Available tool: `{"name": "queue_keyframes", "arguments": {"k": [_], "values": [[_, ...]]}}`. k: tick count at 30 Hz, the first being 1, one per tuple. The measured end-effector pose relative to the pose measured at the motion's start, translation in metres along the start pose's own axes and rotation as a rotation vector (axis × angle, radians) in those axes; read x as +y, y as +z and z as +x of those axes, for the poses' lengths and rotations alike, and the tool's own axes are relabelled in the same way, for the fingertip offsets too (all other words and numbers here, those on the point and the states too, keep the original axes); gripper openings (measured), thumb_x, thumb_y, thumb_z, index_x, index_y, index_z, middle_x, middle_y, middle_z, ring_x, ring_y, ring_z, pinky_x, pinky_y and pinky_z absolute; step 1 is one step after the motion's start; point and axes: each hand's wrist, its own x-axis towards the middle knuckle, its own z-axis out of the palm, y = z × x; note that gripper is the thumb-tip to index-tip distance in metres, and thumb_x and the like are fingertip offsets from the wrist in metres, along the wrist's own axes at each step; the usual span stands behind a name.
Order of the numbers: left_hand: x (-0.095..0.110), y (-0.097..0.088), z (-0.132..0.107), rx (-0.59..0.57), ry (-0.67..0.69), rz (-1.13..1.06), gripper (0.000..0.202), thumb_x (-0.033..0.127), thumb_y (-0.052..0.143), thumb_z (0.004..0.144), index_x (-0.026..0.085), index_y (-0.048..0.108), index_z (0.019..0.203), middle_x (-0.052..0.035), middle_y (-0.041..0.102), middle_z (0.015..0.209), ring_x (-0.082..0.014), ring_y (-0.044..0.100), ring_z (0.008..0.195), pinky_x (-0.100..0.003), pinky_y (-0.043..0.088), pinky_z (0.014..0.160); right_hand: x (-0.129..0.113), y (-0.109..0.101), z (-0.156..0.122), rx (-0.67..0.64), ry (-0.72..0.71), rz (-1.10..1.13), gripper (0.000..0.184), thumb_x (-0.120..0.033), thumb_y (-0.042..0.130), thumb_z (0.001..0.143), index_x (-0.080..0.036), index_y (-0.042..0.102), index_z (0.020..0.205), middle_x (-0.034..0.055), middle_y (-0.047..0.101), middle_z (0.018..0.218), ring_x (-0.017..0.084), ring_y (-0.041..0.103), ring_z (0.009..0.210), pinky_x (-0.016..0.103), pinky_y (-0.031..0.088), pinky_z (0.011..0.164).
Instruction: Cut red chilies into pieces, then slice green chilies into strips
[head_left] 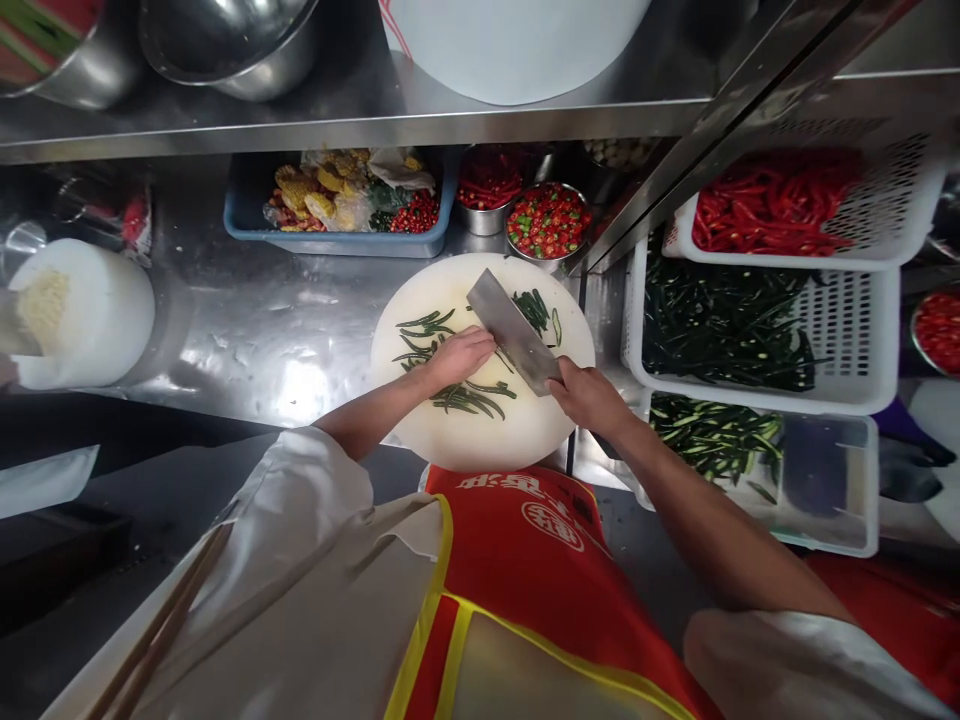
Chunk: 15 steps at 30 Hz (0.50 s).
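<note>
A round white cutting board (480, 440) lies before me on the steel counter. My right hand (589, 397) is closed round the handle of a cleaver (514, 335), its broad blade slanting across the board to the upper left. Beside the blade, my left hand (463, 355) is closed, its curled fingertips pressing a green chili against the board; the fingers mostly hide it. Whole slender green chilies (469, 398) are spread to the left of and below that hand. Beyond the blade, at the upper right, sits a small pile of cut green chilies (532, 308).
A blue tub (337, 242) of bagged foods and a metal bowl of chopped chilies (549, 222) stand behind the board. At right are white baskets of red chilies (772, 205) and dark green chilies (720, 330), plus a clear tray (829, 480). A person works at another board (124, 325), left.
</note>
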Motion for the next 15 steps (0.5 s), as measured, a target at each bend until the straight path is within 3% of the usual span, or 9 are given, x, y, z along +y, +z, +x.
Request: {"name": "queue_keyframes", "arguments": {"k": [4,7,9,11,15], "values": [[0.004,-0.015,-0.013,0.069,-0.120,-0.058,0.028,0.028,0.040,0.100,0.017,0.066,0.100,-0.0095,0.067,0.104,-0.0192,0.061,0.101,-0.035,0.051,0.092,0.007,0.000,-0.020,0.036,0.028,-0.048,0.030,-0.036,0.031,0.100,-0.016,0.050,0.113,0.0147,0.072,0.094,0.028,0.067,0.086,0.031,0.032,0.064],[-0.004,-0.036,-0.026,0.215,-0.346,-0.040,0.022,0.026,0.046,0.097,0.017,0.067,0.097,-0.0083,0.066,0.101,-0.0185,0.061,0.098,-0.035,0.052,0.090,0.013,-0.002,-0.039,-0.013,-0.007,-0.099,0.030,-0.036,0.031,0.100,-0.017,0.050,0.113,0.0137,0.072,0.090,0.027,0.067,0.082,0.030,0.031,0.062],[-0.013,-0.051,-0.035,0.249,-0.472,-0.006,0.020,0.024,0.049,0.095,0.017,0.067,0.099,-0.0074,0.066,0.100,-0.0182,0.061,0.096,-0.033,0.052,0.089,0.016,-0.002,-0.046,-0.057,-0.052,-0.133,0.030,-0.035,0.031,0.100,-0.017,0.051,0.112,0.0136,0.072,0.089,0.027,0.067,0.081,0.030,0.031,0.061],[-0.021,-0.063,-0.042,0.155,-0.469,0.017,0.021,0.019,0.049,0.093,0.017,0.067,0.104,-0.0072,0.065,0.105,-0.0184,0.061,0.100,-0.033,0.051,0.092,0.020,0.000,-0.047,-0.088,-0.083,-0.166,0.029,-0.035,0.032,0.099,-0.018,0.052,0.112,0.0139,0.072,0.090,0.028,0.067,0.081,0.030,0.032,0.062],[-0.025,-0.066,-0.044,-0.207,-0.250,0.082,0.028,0.012,0.046,0.089,0.019,0.069,0.103,-0.0067,0.063,0.114,-0.0207,0.058,0.109,-0.035,0.048,0.097,0.026,0.003,-0.040,-0.101,-0.047,-0.183,0.030,-0.036,0.033,0.099,-0.019,0.053,0.114,0.0138,0.072,0.093,0.027,0.068,0.085,0.030,0.034,0.064]]}}
